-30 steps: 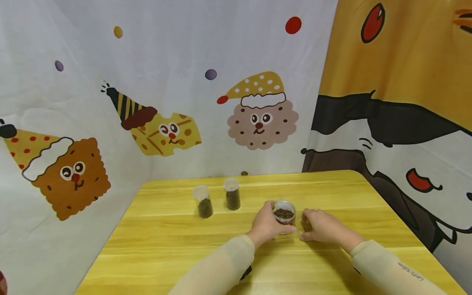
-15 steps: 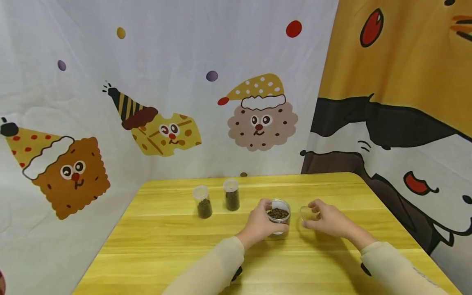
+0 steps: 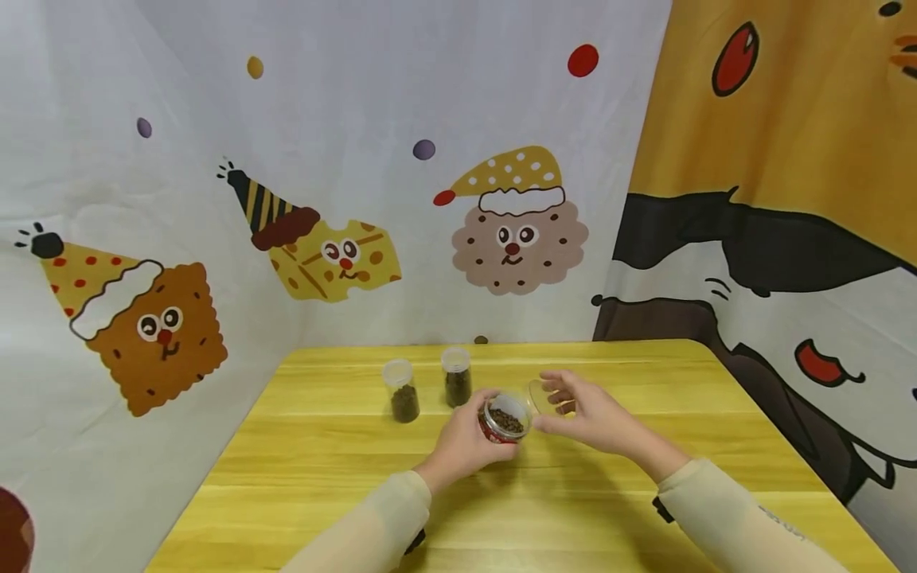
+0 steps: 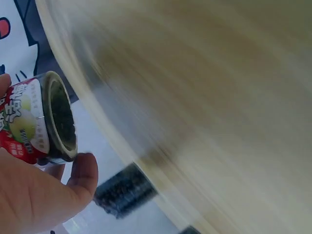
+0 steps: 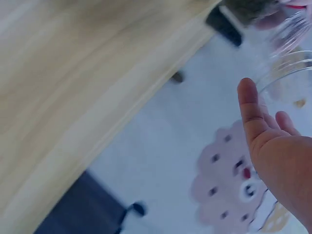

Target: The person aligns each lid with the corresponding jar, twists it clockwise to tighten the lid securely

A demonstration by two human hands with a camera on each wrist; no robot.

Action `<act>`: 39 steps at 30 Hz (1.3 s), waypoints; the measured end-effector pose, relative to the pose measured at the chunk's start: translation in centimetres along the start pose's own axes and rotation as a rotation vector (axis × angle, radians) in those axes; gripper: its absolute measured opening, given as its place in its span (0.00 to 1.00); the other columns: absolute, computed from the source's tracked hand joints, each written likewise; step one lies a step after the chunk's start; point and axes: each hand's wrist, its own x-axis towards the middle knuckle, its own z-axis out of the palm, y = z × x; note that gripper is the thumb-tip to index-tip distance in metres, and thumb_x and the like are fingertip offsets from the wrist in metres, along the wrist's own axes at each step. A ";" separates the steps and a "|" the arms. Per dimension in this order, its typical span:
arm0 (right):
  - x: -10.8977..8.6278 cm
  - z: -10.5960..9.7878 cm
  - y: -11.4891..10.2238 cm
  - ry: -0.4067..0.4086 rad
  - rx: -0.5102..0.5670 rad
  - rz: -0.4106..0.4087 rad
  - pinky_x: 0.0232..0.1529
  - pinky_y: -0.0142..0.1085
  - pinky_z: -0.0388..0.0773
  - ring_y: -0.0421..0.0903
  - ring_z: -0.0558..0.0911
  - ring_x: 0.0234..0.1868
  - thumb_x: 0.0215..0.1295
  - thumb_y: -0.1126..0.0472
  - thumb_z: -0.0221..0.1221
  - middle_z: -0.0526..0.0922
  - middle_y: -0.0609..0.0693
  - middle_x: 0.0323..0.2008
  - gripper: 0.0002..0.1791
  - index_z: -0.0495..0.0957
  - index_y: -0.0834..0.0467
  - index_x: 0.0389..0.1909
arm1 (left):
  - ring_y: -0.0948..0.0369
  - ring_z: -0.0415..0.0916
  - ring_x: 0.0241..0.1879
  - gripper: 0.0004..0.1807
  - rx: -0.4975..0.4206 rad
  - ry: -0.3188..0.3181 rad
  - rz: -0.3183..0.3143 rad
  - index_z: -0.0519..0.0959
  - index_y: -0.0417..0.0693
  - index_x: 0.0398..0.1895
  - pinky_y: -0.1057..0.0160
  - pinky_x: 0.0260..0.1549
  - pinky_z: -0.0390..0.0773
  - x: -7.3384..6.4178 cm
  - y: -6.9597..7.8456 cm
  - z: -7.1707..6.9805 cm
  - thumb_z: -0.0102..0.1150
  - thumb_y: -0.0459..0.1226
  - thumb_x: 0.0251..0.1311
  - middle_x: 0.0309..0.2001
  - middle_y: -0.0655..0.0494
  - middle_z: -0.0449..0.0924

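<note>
A clear jar (image 3: 504, 419) with a red label and small brown grains inside is in my left hand (image 3: 466, 436), which grips it from its left side. Its open mouth leans toward my right hand. In the left wrist view the label of this jar (image 4: 29, 122) shows yellow-green round fruit and white writing. My right hand (image 3: 583, 410) holds a see-through piece (image 5: 287, 80) with a round rim between thumb and fingers, close to the jar's mouth. Part of that piece runs out of the right wrist view.
Two see-through containers with dark contents, one on the left (image 3: 403, 394) and one nearer the middle (image 3: 456, 380), stand toward the back of the wooden table (image 3: 344, 477). A printed curtain (image 3: 344, 72) hangs behind the table's far edge.
My left hand has moved left with the jar and tilted its mouth to the right. After shifting right, my right hand has come left and up with the see-through piece, following the jar.
</note>
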 end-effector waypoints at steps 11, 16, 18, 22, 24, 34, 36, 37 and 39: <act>2.7 3.6 -3.3 -0.128 0.003 -0.120 0.60 0.53 0.85 0.57 0.84 0.62 0.67 0.40 0.71 0.80 0.58 0.69 0.45 0.67 0.57 0.78 | 0.58 0.81 0.55 0.49 0.098 0.006 0.054 0.70 0.53 0.77 0.58 0.50 0.85 -1.1 0.0 -1.9 0.82 0.50 0.52 0.60 0.55 0.82; 2.8 3.6 -3.7 -0.103 -0.056 -0.117 0.59 0.57 0.85 0.58 0.84 0.62 0.65 0.39 0.72 0.81 0.58 0.69 0.46 0.68 0.57 0.78 | 0.58 0.81 0.54 0.48 0.101 0.057 0.048 0.71 0.49 0.75 0.58 0.51 0.86 -1.1 -0.1 -2.2 0.82 0.50 0.51 0.59 0.54 0.82; 2.9 3.4 -3.7 -0.097 -0.062 -0.098 0.58 0.57 0.85 0.58 0.84 0.61 0.64 0.39 0.73 0.81 0.57 0.68 0.47 0.69 0.55 0.78 | 0.58 0.82 0.54 0.47 0.104 0.073 0.041 0.71 0.47 0.74 0.56 0.51 0.86 -1.1 0.0 -2.4 0.82 0.50 0.52 0.59 0.52 0.82; 3.0 3.0 -3.5 -0.102 -0.061 -0.074 0.57 0.56 0.86 0.57 0.84 0.61 0.64 0.40 0.73 0.81 0.57 0.68 0.45 0.69 0.53 0.78 | 0.56 0.82 0.55 0.48 0.139 0.069 0.052 0.71 0.44 0.74 0.55 0.52 0.87 -1.0 0.5 -2.7 0.82 0.49 0.52 0.59 0.51 0.82; 3.0 2.9 -3.4 -0.112 -0.054 -0.082 0.57 0.55 0.86 0.57 0.84 0.61 0.66 0.41 0.72 0.81 0.57 0.68 0.44 0.69 0.53 0.78 | 0.56 0.82 0.54 0.48 0.160 0.059 0.069 0.71 0.45 0.74 0.56 0.51 0.87 -0.9 0.6 -2.8 0.82 0.49 0.51 0.60 0.51 0.83; 3.2 2.3 -3.1 -0.168 -0.040 -0.169 0.57 0.46 0.87 0.55 0.84 0.61 0.68 0.48 0.73 0.76 0.54 0.74 0.43 0.68 0.48 0.80 | 0.61 0.79 0.47 0.48 0.239 0.039 0.136 0.74 0.48 0.74 0.67 0.43 0.83 -1.1 0.9 -3.1 0.83 0.51 0.49 0.54 0.55 0.83; 3.2 2.3 -3.0 -0.172 -0.055 -0.188 0.56 0.45 0.88 0.53 0.84 0.61 0.68 0.49 0.72 0.76 0.55 0.75 0.43 0.67 0.47 0.81 | 0.62 0.79 0.46 0.48 0.236 0.026 0.139 0.74 0.49 0.74 0.68 0.42 0.83 -1.0 0.9 -3.2 0.82 0.52 0.48 0.54 0.56 0.82; 3.2 2.2 -3.0 -0.173 -0.062 -0.197 0.56 0.45 0.87 0.53 0.83 0.60 0.68 0.50 0.72 0.76 0.55 0.75 0.43 0.67 0.46 0.81 | 0.62 0.79 0.46 0.48 0.232 0.017 0.141 0.75 0.49 0.74 0.68 0.42 0.83 -1.0 0.9 -3.2 0.82 0.52 0.49 0.53 0.56 0.82; 3.2 2.2 -2.9 -0.174 -0.069 -0.211 0.56 0.44 0.87 0.52 0.83 0.60 0.68 0.51 0.72 0.76 0.55 0.74 0.42 0.67 0.45 0.81 | 0.63 0.79 0.46 0.47 0.217 -0.002 0.143 0.75 0.50 0.73 0.69 0.41 0.83 -0.9 0.8 -3.3 0.82 0.53 0.49 0.53 0.57 0.83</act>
